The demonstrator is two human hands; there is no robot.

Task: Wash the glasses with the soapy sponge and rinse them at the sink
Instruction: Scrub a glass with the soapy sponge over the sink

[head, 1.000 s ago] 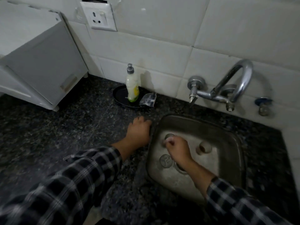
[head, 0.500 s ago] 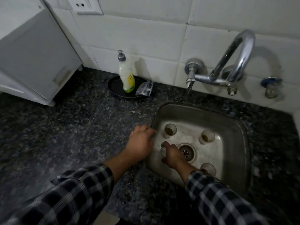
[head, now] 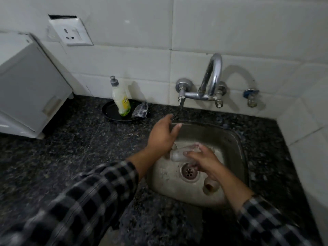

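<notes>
Glasses are barely started, I judge: one small clear glass [head: 179,153] lies sideways in the right hand's [head: 204,157] clamped grip above the steel sink's [head: 236,148] drain, another [head: 210,187] waits just behind it, the left hand [head: 162,137] open, fingers apart, no sponge seen.

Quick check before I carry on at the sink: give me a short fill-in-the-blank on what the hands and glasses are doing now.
1. The right hand holds a glass lying on its ____ above the drain.
2. The left hand is open and reaches toward the ____.
3. The soap bottle stands on a ____ tray.
4. Another glass rests inside the ____.

Missing words: side; tap; black; sink
</notes>
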